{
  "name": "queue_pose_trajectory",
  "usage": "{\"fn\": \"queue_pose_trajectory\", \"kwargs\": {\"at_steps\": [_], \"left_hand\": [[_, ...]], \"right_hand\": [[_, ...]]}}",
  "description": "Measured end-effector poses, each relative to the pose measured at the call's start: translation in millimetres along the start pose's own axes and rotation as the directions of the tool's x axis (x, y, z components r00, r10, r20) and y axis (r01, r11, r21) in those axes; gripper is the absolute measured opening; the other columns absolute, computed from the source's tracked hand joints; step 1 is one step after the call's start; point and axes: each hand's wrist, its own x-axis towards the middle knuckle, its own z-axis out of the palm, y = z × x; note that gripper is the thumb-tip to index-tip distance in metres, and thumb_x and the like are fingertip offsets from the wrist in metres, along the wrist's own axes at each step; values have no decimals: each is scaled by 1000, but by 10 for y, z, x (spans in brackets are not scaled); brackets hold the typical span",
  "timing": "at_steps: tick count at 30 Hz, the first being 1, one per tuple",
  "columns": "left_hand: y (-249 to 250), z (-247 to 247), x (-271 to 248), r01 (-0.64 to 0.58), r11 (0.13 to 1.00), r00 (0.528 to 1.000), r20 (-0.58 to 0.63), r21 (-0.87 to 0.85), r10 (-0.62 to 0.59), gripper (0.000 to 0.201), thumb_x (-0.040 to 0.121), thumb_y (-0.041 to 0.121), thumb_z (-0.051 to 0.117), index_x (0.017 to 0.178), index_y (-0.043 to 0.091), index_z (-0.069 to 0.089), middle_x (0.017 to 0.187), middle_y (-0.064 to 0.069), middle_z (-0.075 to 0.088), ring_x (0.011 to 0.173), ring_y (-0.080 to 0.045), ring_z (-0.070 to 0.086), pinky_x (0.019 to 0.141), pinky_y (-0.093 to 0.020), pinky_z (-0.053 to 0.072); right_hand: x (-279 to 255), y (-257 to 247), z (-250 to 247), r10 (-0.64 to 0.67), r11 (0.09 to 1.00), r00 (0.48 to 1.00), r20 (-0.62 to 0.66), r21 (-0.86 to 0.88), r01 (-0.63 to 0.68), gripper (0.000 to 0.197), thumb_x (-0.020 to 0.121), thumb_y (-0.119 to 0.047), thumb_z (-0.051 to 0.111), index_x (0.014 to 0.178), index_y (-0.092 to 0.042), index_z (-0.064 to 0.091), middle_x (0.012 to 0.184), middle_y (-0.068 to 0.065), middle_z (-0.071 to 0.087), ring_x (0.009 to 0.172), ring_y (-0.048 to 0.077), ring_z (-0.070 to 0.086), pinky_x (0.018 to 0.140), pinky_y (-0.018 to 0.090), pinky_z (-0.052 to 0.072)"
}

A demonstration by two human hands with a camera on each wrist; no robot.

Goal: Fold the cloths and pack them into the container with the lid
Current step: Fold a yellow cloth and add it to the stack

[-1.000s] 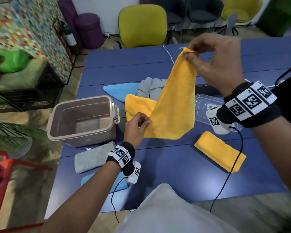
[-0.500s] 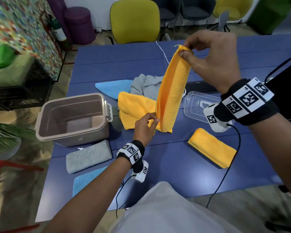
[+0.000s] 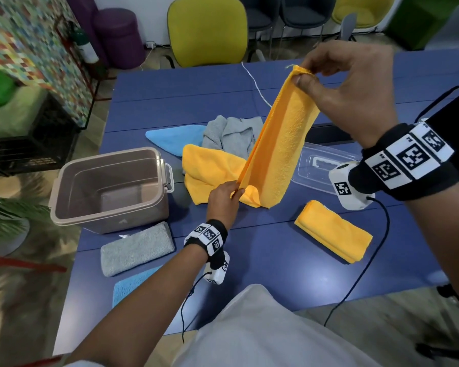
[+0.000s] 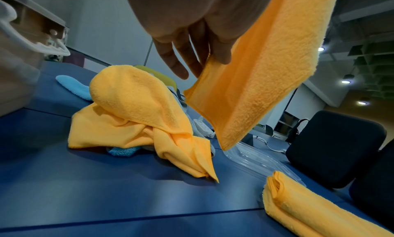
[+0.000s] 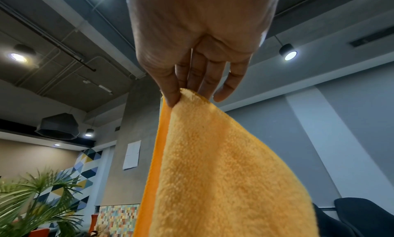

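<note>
Pinching the top corner of a yellow cloth (image 3: 278,144) between thumb and fingertips, right hand (image 3: 355,83) raised high above the blue table (image 3: 249,260), other fingers loosely spread. Gripping the lower edge of the same cloth, left hand (image 3: 223,200) held low, just above the tabletop, thumb and fingers closed on the doubled layers. Hanging stretched between the two hands, folded lengthwise into a narrow strip.

Seen only from the head view: open brown container (image 3: 109,186) at the left edge of the table with nothing visible inside; clear lid (image 3: 321,165) lying apart on the right, behind the held cloth; folded grey cloth (image 3: 137,249) just in front of the container, folded blue cloth (image 3: 133,286) nearer the table edge; folded yellow cloth (image 3: 334,234) on the right; unfolded heap of crumpled yellow cloth (image 3: 210,170), grey cloth (image 3: 231,133) and blue cloth (image 3: 175,136) in the middle.

Shown better by the left wrist view: thumb pressing the cloth's hem against the fingers (image 4: 183,55), two layers meeting at the bottom corner, crumpled cloth sitting on the table beneath.

Shown by the right wrist view: thumb and forefinger squeezing the very tip of the corner, cloth falling away below; table not visible there.
</note>
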Motion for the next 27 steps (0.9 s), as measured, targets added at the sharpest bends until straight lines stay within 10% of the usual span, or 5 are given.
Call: {"fn": "queue_pose_trajectory", "kwargs": {"at_steps": [7, 17, 20, 24, 27], "left_hand": [[-158, -606, 106, -26, 1000, 998, -56, 15, 27, 17, 78, 8, 78, 93, 0, 75, 89, -13, 73, 79, -20, 64, 78, -21, 48], [-241, -1438, 390, -277, 872, 938, 312, 405, 153, 15, 90, 17, 66, 98, 5, 70, 90, -8, 66, 85, -27, 60, 72, -29, 40], [-196, -1595, 377, -219, 904, 960, 246, 367, 133, 7, 92, 19, 64, 94, 12, 62, 84, 2, 60, 76, -17, 54, 64, -19, 34], [-239, -1762, 294, -157, 917, 986, 114, 367, 123, 9, 84, 13, 72, 86, 11, 64, 81, -2, 66, 75, -19, 59, 71, -28, 48], [-323, -1792, 120, -143, 919, 989, 12, 367, 149, 11, 79, 11, 76, 80, 10, 65, 79, -3, 65, 72, -20, 57, 68, -32, 47]], "right_hand": [[-154, 612, -191, 173, 984, 984, 34, -38, -172, 22, 80, -27, 71, 91, -8, 69, 83, -1, 64, 67, -6, 55, 70, 14, 48], [-762, 1369, 324, 410, 912, 905, 111, -61, -405, 15, 83, -25, 63, 90, -15, 53, 62, -10, 52, 56, -4, 50, 57, 9, 35], [-858, 1402, 403, 418, 908, 905, 75, -79, -413, 14, 92, -17, 59, 94, -6, 50, 51, -8, 43, 59, 17, 40, 60, 25, 27], [-972, 1443, 416, 429, 898, 900, 78, 73, -434, 13, 91, -19, 60, 91, -22, 47, 64, -20, 48, 58, -4, 48, 59, 11, 35], [-1172, 1421, 425, 415, 884, 895, 162, 158, -439, 10, 92, -7, 61, 97, -9, 52, 83, 2, 57, 72, -12, 55, 71, 6, 43]]}}
